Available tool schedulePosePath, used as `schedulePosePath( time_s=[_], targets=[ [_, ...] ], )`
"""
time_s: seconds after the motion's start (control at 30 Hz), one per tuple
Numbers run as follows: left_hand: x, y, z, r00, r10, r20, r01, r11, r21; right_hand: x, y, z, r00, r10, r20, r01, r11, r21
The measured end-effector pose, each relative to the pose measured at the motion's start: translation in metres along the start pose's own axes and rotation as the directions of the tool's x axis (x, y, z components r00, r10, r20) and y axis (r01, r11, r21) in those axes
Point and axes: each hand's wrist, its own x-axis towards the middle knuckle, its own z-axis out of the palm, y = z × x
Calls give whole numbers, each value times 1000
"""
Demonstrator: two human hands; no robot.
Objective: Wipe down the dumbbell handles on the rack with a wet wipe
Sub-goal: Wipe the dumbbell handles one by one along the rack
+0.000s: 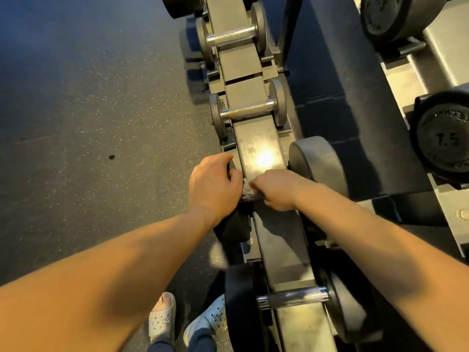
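Note:
A black dumbbell rack (256, 138) runs up the middle of the view with several dumbbells across it. On the dumbbell (317, 163) under my hands, my left hand (214, 185) grips the near, left weight head. My right hand (275, 190) is curled round a white wet wipe (247, 189) wrapped on that dumbbell's handle, which is mostly hidden. A small dumbbell (247, 110) with a knurled steel handle lies farther along, and another (232, 38) beyond it. A larger one (291, 298) lies close to me.
Speckled dark rubber floor (101, 110) lies to the left. A second rack (418, 102) on the right carries big black dumbbells, one marked 7.5 (442, 137). My feet in pale clogs (162, 318) stand by the rack's near end.

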Motion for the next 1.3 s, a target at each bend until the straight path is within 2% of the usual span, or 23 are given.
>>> schedulePosePath(
  time_s=[0.07, 0.17, 0.23, 0.3, 0.37, 0.47, 0.6, 0.63, 0.7, 0.77, 0.83, 0.9, 0.93, 0.97, 1.0, 1.03, 1.07, 1.1, 1.13, 1.23, 1.3],
  targets=[
    [-1, -1, 1, 1000, 1, -4, -1, 1000, 4, 11, 2, -3, 998, 13, -58, -12, 1000, 17],
    [-1, -2, 1, 1000, 0, 1, 0, 1000, 5, 35, -2, -5, 982, 129, -139, -111, 986, 127],
    [0, -2, 0, 1000, 9, -1, -9, 1000, 1, 52, -5, 0, 966, 217, -144, -188, 964, 190],
    [-1, -1, 0, 1000, 18, -11, -18, 1000, 1, 60, -7, 9, 968, 231, -101, -209, 959, 192],
    [-1, -1, 0, 1000, 11, -20, -11, 1000, 2, 56, -10, 20, 978, 194, -72, -177, 966, 190],
    [-1, 0, 0, 1000, -4, -18, 4, 1000, -6, 29, -9, 27, 992, 71, -108, -50, 982, 185],
    [-1, 1, -1, 1000, 3, -15, -3, 1000, -4, 1, -13, 31, 956, -144, -257, 110, 983, -145],
    [-1, 1, 0, 1000, 2, -19, -3, 1000, -2, 1, -13, 30, 953, -151, -262, 111, 980, -163],
    [-1, 1, 0, 1000, 3, -19, -3, 1000, 5, 9, -12, 26, 977, -79, -197, 74, 997, -35],
    [-1, 0, 0, 1000, 10, -15, -9, 1000, 17, 34, -6, 17, 999, 40, 0, -39, 980, 196],
    [0, 0, -1, 1000, 19, -6, -19, 999, 34, 58, 1, 8, 942, 111, 315, -254, 850, 461],
    [2, 0, 0, 1000, 22, -3, -22, 999, 48, 71, 8, 5, 821, 101, 562, -457, 707, 540],
    [2, 0, 0, 1000, 24, 1, -24, 998, 54, 71, 11, 6, 794, 101, 600, -491, 688, 534],
    [2, 0, 1, 1000, 25, 4, -25, 998, 56, 74, 12, 9, 797, 116, 593, -499, 679, 538],
    [2, -1, 1, 1000, 24, 7, -24, 998, 55, 71, 10, 12, 850, 135, 510, -439, 717, 542],
    [2, -1, 0, 1000, 25, 8, -26, 998, 51, 64, 6, 16, 919, 161, 360, -337, 794, 505],
    [2, -2, 0, 1000, 26, 6, -26, 999, 45, 53, 2, 21, 968, 175, 180, -235, 886, 399],
    [1, -2, 1, 1000, 26, 2, -26, 999, 37, 45, 0, 27, 987, 161, -2, -154, 945, 289],
    [0, -3, 1, 1000, 24, -1, -24, 999, 30, 36, -2, 30, 983, 131, -126, -101, 970, 219],
    [1, -3, 2, 1000, 29, -1, -29, 999, 26, 16, -2, 41, 956, 12, -292, 26, 992, 126],
    [1, -3, 2, 1000, 28, -4, -28, 999, 21, 5, 3, 55, 878, -82, -472, 111, 993, 34]
  ],
)
